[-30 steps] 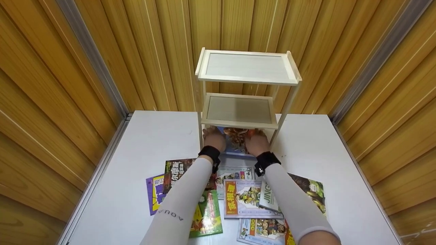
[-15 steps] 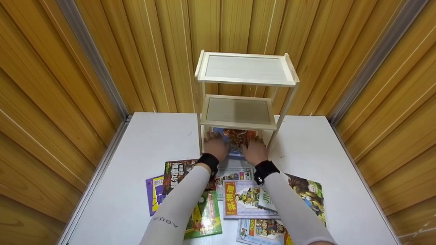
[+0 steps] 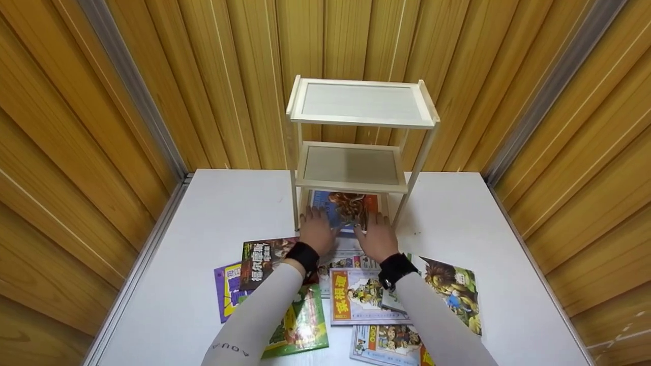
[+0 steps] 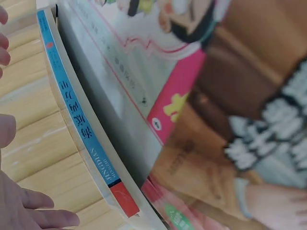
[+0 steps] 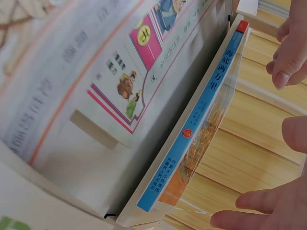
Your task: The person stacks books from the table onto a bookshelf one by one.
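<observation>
A small wooden shelf rack (image 3: 360, 102) with three tiers stands at the back of the table. On its lowest tier a book (image 3: 351, 206) lies flat, with a blue and orange cover; its blue spine (image 5: 189, 129) faces forward. My left hand (image 3: 317, 233) is at the book's front left, fingers extended forward. At the front right is my right hand (image 3: 378, 239), its fingers likewise extended. Neither hand grips anything. Fingers (image 4: 48, 218) in the left wrist view and fingers (image 5: 261, 203) in the right wrist view appear apart from the spine.
Several books lie before the rack: a dark-covered book (image 3: 257, 264), a purple and yellow one (image 3: 224, 292), a green one (image 3: 307, 325), a lilac comic (image 3: 363, 300), another comic (image 3: 389, 343) and a lion-covered book (image 3: 455, 292). Wood-patterned walls (image 3: 346, 40) enclose the white table (image 3: 168, 284).
Both hands have drawn back from inside the lowest tier toward me, and their fingers have straightened. More of the book's cover shows. The head view has shifted slightly.
</observation>
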